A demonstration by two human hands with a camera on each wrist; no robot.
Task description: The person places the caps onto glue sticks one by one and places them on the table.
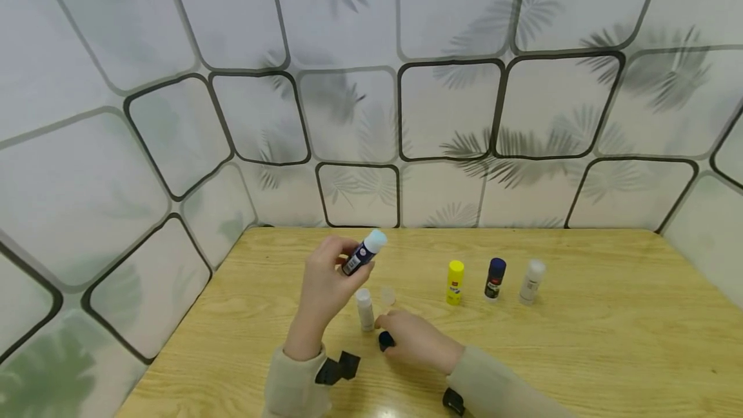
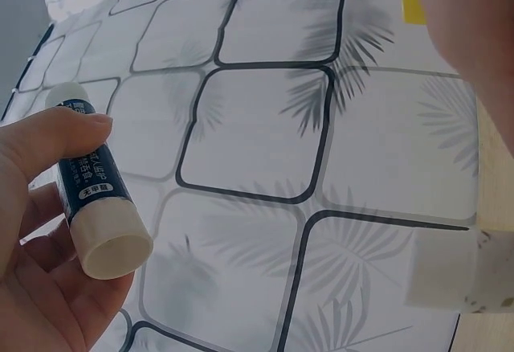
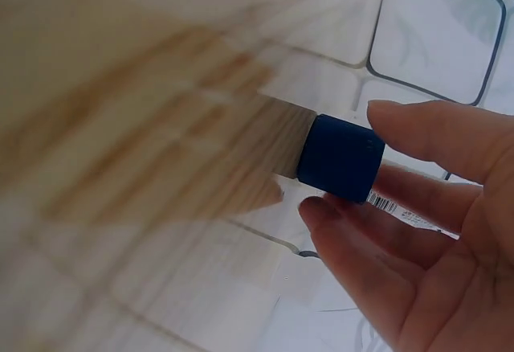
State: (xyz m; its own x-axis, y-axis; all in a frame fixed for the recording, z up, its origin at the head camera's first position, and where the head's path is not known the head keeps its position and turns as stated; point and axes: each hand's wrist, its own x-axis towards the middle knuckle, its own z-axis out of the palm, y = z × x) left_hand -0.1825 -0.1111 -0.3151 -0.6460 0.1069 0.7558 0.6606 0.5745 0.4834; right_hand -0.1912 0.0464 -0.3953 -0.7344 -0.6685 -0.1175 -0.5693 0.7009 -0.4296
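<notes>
Head view shows the left hand [image 1: 327,279] curled round a tilted glue stick [image 1: 360,258] above the desk [image 1: 580,353] and the right hand [image 1: 415,335] pinching a dark-blue cap [image 1: 386,341] low down, where a careless nudge could topple the upright white stick [image 1: 366,312] just beside.

Left of the yellow stick [image 1: 454,285], the left hand [image 1: 327,277] holds a blue stick [image 1: 359,258], the right hand [image 1: 419,338] a dark cap [image 1: 386,342].

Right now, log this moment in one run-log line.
Left hand: holds tilted navy stick | Right hand: grips blue cap | Nearby: standing white stick | Farther right: yellow stick, dark-capped stick, another white stick
</notes>
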